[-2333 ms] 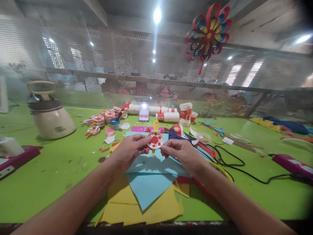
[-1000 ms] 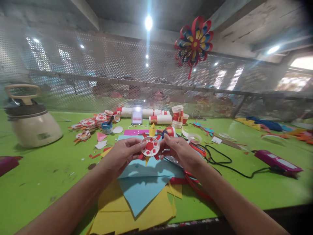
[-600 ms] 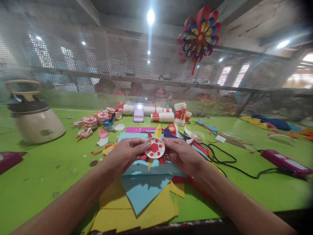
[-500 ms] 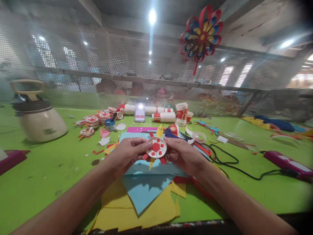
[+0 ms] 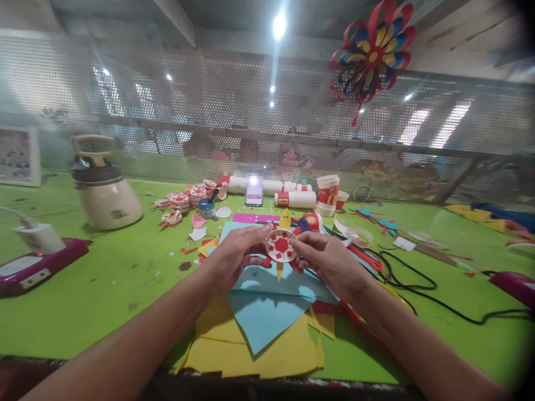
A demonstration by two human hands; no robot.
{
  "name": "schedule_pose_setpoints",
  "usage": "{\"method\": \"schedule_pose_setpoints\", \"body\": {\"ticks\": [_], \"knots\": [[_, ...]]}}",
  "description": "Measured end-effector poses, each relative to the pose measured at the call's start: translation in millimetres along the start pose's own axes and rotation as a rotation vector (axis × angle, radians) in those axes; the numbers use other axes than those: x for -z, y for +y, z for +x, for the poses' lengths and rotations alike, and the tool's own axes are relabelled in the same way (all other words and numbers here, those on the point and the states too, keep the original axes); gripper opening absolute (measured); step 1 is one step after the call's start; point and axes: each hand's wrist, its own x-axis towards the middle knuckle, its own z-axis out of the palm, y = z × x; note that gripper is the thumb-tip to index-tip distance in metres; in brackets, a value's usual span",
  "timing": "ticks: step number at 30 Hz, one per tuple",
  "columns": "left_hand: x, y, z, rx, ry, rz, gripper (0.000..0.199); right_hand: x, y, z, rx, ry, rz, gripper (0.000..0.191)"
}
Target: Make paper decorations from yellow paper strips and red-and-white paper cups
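A small paper turtle point(image 5: 281, 245) is held up between my two hands, above blue paper sheets point(image 5: 271, 314). Its round white shell carries a red hexagon and smaller red shapes; a yellow head points away from me and a yellow tail toward me. My left hand point(image 5: 240, 250) pinches its left side, thumb near a red front leg. On the right edge, my right hand point(image 5: 324, 253) grips it with thumb and fingers. Yellow paper point(image 5: 251, 356) lies beneath the blue sheets.
Finished turtles point(image 5: 184, 197) are piled at the back left beside a blue jar point(image 5: 207, 208). Paper cups point(image 5: 328, 192), a phone point(image 5: 254, 189) and stacked cups lie behind. A kettle-like jug point(image 5: 106, 192) stands left; black cable point(image 5: 418, 289) and scissors point(image 5: 368, 259) lie right.
The view has swung left, so the table things appear farther right. Both hands still hold the turtle; my left thumb has shifted up toward its upper left leg.
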Motion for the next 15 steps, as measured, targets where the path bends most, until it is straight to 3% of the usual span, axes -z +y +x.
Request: {"method": "schedule_pose_setpoints", "body": {"ticks": [10,15], "knots": [[4.9,-4.6,2.3,0.043,-0.011,-0.009,0.019,0.0,5.1,0.0,-0.021,-0.062,-0.001,0.025],[5.7,-5.8,2.9,0.143,0.041,-0.069,0.013,-1.8,6.4,1.5,-0.052,-0.066,0.006,0.026]]}}
